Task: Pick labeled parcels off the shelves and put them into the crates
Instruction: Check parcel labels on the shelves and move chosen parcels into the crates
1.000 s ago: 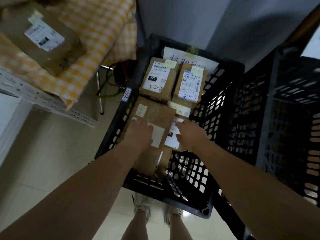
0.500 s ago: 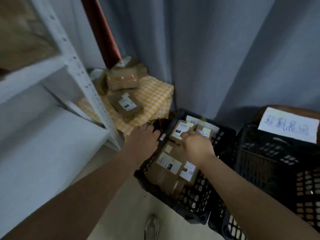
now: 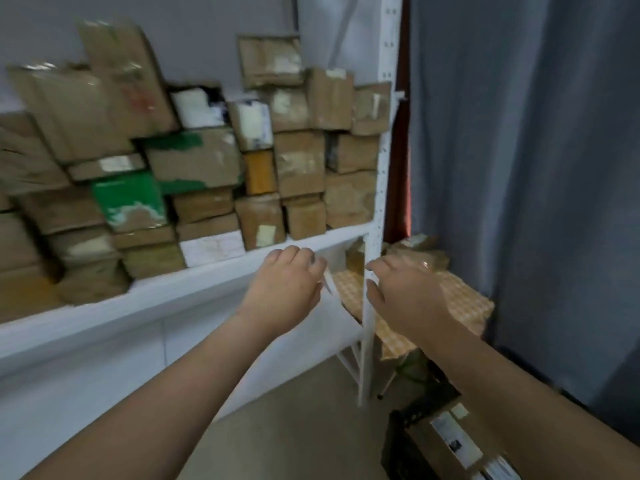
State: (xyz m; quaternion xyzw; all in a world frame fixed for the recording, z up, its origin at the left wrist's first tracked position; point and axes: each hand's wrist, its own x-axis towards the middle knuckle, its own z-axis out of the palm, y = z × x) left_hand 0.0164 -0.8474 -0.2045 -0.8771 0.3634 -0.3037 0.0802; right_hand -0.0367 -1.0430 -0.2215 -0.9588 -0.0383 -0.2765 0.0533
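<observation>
Head view: left hand (image 3: 284,289), right hand (image 3: 405,296) loose, below shelved parcels (image 3: 298,168).

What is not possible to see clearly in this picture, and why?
Head view:
1. Parcels on the shelf: labels unreadable, motion blur.
2. Crate: cut off by the bottom edge, partly behind the right forearm.
3. Boxes on the checked cloth: partly hidden by the shelf post and right hand.
</observation>
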